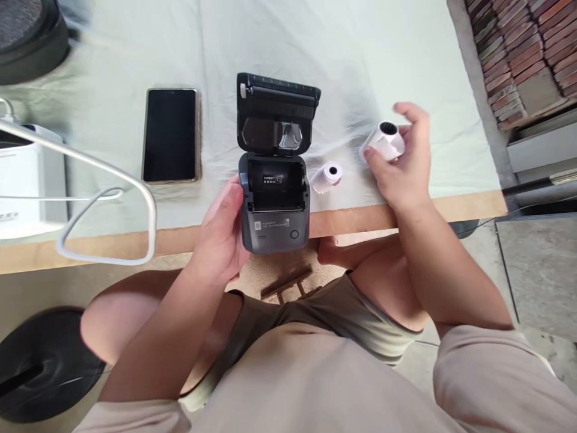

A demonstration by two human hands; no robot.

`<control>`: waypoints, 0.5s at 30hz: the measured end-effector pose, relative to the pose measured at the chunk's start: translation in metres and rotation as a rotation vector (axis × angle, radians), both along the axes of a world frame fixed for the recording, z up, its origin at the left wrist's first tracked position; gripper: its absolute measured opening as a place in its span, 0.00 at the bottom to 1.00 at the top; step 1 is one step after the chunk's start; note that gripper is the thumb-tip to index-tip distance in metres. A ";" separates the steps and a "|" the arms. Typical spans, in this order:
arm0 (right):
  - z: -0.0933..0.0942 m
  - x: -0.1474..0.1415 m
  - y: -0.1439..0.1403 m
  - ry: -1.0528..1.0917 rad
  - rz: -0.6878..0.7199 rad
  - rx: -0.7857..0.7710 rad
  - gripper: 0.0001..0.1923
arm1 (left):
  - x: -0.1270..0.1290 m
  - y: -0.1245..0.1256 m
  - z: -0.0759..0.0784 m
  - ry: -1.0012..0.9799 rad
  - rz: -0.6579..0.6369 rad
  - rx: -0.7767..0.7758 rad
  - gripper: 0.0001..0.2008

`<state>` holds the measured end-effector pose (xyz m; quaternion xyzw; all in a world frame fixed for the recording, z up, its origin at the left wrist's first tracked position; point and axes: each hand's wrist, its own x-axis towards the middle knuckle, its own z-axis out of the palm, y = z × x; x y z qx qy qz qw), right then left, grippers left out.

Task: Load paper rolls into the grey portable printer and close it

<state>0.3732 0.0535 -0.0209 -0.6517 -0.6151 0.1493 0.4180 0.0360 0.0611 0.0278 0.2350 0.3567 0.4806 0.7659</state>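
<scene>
A small dark grey label printer (274, 198) stands at the table's near edge with its lid (276, 114) flipped open, showing an empty paper bay. My left hand (223, 231) grips the printer's left side. My right hand (403, 159) holds a white paper roll (385, 139) just above the cloth, to the right of the printer. A second white paper roll (328, 176) lies on the cloth between the printer and my right hand.
A black phone (171, 135) lies screen up left of the printer. A white device (27, 180) with a white cable (108, 198) sits at far left. Pale cloth (351, 54) covers the wooden table (135, 240). Bricks (523, 48) lie at right.
</scene>
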 end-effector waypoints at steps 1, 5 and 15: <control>0.004 0.000 -0.001 0.151 -0.023 -0.010 0.31 | 0.000 0.000 0.001 -0.011 0.008 -0.004 0.11; 0.024 -0.014 -0.005 0.672 0.085 0.017 0.19 | 0.000 -0.002 0.001 -0.040 -0.012 -0.032 0.06; 0.088 -0.144 -0.025 -0.060 0.347 0.309 0.33 | -0.013 -0.003 -0.014 -0.037 -0.205 0.028 0.36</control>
